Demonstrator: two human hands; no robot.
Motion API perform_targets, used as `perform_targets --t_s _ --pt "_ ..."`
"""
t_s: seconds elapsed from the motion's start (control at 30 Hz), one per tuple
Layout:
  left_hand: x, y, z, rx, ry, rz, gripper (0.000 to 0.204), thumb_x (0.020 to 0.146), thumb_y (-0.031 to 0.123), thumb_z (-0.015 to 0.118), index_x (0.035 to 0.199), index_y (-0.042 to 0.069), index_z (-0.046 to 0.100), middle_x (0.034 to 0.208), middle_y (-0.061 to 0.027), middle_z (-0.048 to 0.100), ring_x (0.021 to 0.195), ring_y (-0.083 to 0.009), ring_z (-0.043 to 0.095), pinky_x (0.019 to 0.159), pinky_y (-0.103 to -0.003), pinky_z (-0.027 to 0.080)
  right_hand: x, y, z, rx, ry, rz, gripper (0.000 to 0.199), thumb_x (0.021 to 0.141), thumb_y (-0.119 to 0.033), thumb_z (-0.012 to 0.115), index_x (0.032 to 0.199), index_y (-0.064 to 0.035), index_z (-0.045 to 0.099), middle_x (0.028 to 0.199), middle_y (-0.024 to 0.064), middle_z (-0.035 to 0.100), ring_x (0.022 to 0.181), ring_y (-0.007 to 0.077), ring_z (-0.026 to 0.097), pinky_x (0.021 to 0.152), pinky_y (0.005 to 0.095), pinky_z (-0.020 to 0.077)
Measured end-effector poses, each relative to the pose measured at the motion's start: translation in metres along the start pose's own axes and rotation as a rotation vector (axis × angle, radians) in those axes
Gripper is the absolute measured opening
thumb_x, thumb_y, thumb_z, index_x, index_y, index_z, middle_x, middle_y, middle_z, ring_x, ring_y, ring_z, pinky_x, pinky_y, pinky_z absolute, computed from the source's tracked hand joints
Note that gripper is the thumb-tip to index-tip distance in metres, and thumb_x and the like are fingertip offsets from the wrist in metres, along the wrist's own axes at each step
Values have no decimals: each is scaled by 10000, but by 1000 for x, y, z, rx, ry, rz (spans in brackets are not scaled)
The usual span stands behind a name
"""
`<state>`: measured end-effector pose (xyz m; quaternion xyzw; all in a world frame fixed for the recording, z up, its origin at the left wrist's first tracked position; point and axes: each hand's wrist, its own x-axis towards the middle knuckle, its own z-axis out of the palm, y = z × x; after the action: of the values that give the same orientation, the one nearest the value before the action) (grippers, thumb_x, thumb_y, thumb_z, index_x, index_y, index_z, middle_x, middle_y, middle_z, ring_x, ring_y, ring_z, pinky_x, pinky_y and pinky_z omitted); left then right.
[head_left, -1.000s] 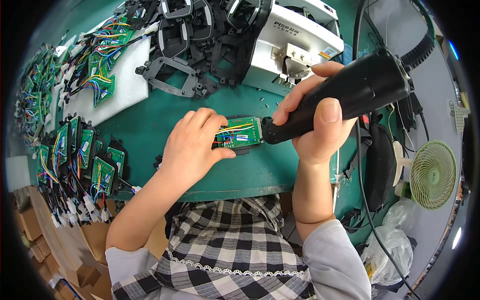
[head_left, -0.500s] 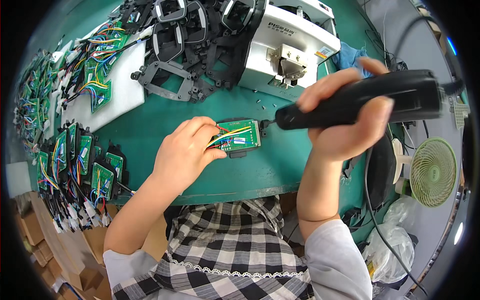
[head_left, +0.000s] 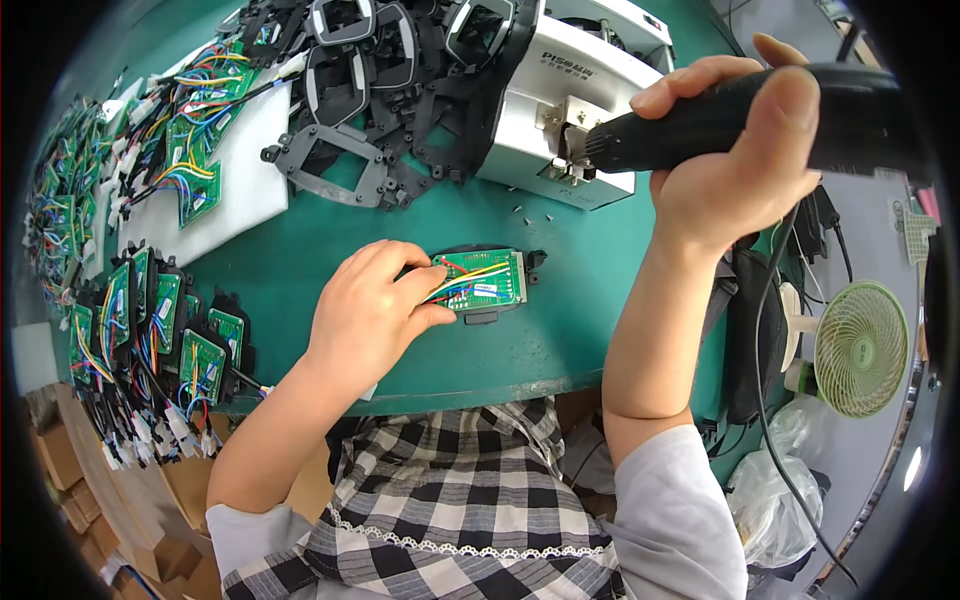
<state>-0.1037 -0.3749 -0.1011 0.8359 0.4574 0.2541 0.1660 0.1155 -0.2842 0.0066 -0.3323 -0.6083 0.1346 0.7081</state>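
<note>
My left hand (head_left: 368, 308) pinches the left end of a green circuit board (head_left: 508, 276), which sits on a black plastic frame on the table. Red, yellow, white and blue wires run over the board from under my fingers. Up at the right, my right hand (head_left: 735, 195) is wrapped round a black corded electric screwdriver (head_left: 850, 115). Its front end points left and meets the metal outlet (head_left: 578, 135) of a white screw feeder (head_left: 540, 85); the bit itself is hidden there. Several tiny screws (head_left: 528, 219) lie below the feeder.
Black plastic frames (head_left: 330, 175) are heaped at the back. To the left stand boards in frames (head_left: 203, 360) with wires, and more wired boards (head_left: 190, 180) on white foam (head_left: 255, 175). A green fan (head_left: 860, 345) and plastic bag (head_left: 775, 510) are at the right; the screwdriver cable (head_left: 765, 400) hangs there.
My right hand has carried the screwdriver up and away from the board's right end to the feeder's outlet. My left hand still grips the board, which has shifted slightly.
</note>
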Motion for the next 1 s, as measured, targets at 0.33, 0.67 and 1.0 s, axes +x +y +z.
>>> perform_targets --t_s 0.33,0.67,1.0 --pt "-2 -2 2 -42 35 16 356 626 200 802 942 68 706 958 -39 639 931 -239 621 791 -360 521 -52 -1 42 532 -123 344 619 903 -476 501 1170 75 405 621 129 563 436 206 548 418 302 467" --pt "-4 -3 2 -59 42 -1 360 628 194 799 962 92 715 964 -27 639 937 -226 619 787 -354 523 -65 -2 66 382 -294 264 550 871 -409 604 1089 79 474 608 109 578 436 153 547 425 255 439" --pt "-6 1 1 -22 40 -13 325 661 188 768 947 61 682 945 -35 600 953 -220 588 795 -358 492 -72 -4 81 408 -490 175 645 800 -411 696 1103 122 497 604 59 589 441 90 539 409 209 411"
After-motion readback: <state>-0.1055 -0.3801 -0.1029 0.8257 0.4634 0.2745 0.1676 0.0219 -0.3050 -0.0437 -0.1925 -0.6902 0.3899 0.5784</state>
